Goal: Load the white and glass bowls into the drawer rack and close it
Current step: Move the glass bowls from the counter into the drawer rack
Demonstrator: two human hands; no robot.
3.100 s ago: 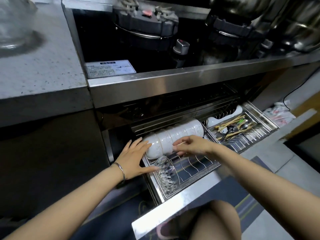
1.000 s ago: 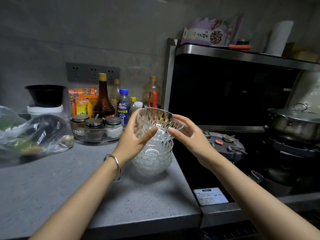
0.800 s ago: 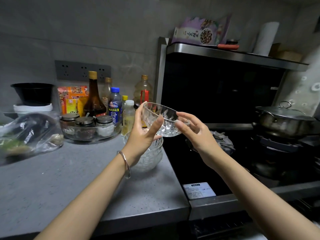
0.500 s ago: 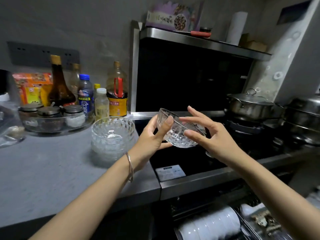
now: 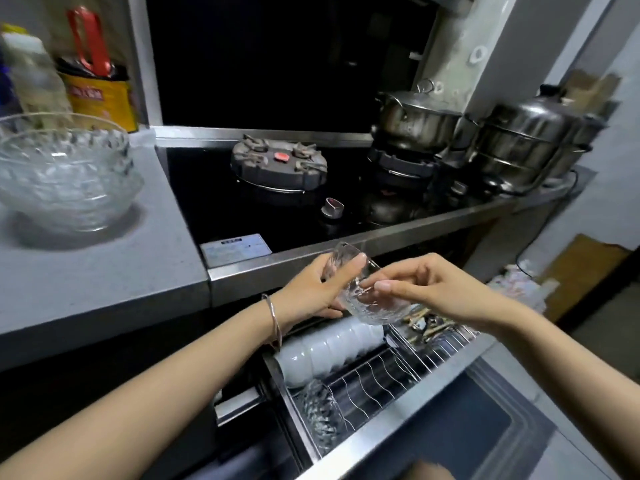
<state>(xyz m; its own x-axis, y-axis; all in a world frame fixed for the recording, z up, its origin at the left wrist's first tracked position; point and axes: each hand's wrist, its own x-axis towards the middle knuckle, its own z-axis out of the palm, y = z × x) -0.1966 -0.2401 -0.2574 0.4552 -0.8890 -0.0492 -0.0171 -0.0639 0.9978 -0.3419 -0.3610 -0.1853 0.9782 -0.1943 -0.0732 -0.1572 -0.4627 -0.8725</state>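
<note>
A: What is seen nearest, in the open drawer (image 5: 349, 445)?

B: A wire rack (image 5: 377, 379) is seen, with one glass bowl on edge (image 5: 320, 415) slotted at its near left end. Just behind it a row of white bowls (image 5: 330, 346) is stood on edge. Cutlery (image 5: 427, 327) is kept in the right compartment.

A: And the bowl being loaded?

B: A held bowl (image 5: 363, 292) of cut glass is carried above the drawer, tilted, just over the white bowls. It is gripped from both sides: the left hand (image 5: 311, 292) is closed round its left wall, thumb over the rim, and the right hand (image 5: 429, 289) is pinched on the right rim, thumb and fingers closed on the glass.

A: How is it likely to handle?

B: It is judged stiff, fairly light, brittle and smooth; the faceted wall probably gives some purchase. The rim and outer wall are best taken, as is done here. A knock against the wires or the bowl already slotted should be avoided.

A: The arms?

B: Both forearms are reached forward and down, wrists bent inward toward each other.

A: Farther off?

B: A stack (image 5: 65, 174) of glass bowls is left on the counter (image 5: 104, 271) at far left, so more loading is judged to remain
</note>
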